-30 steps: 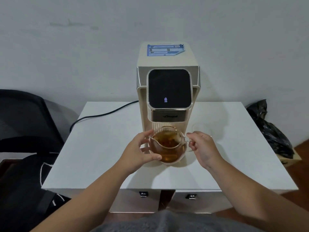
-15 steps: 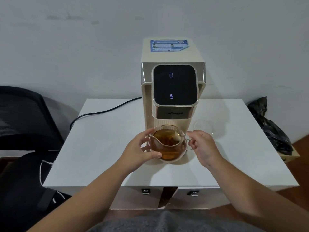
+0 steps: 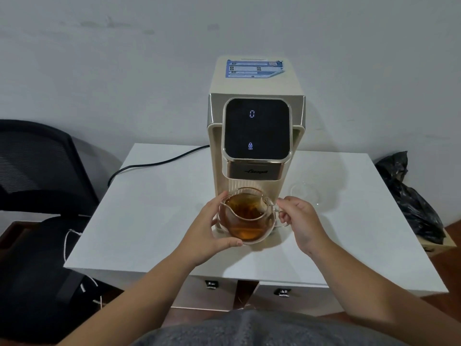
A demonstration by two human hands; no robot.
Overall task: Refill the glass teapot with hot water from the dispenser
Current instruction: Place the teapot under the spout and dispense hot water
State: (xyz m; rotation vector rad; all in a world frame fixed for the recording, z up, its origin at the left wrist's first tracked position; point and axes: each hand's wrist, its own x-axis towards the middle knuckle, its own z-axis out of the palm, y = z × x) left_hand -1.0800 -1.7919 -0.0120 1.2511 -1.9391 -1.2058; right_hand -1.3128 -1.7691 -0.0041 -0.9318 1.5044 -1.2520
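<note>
Your left grip [image 3: 207,231] curls round the glass teapot [image 3: 245,221] standing under the dispenser [image 3: 257,131], and your right grip [image 3: 303,221] pinches its handle [image 3: 284,224].

Dispenser [image 3: 254,88]: cream body, with a vertically ribbed front below the head.
Panel [image 3: 257,127]: glossy black, with a pale blue-white digit and lock mark.
Band [image 3: 255,171] under the panel: brushed bronze with dark lettering.
Label [image 3: 254,69] on top: blue with white lines.
Glass teapot [image 3: 245,221]: clear, the liquid inside amber-brown.
Table [image 3: 154,208]: plain white.
Cable [image 3: 154,162]: black.
Chair [image 3: 32,156]: black mesh.
Bag [image 3: 409,198]: black with shiny creases.
Wall [image 3: 124,58]: pale grey, faintly smudged.
My garment [image 3: 249,328]: grey.
Floor [image 3: 454,228]: reddish brown.
</note>
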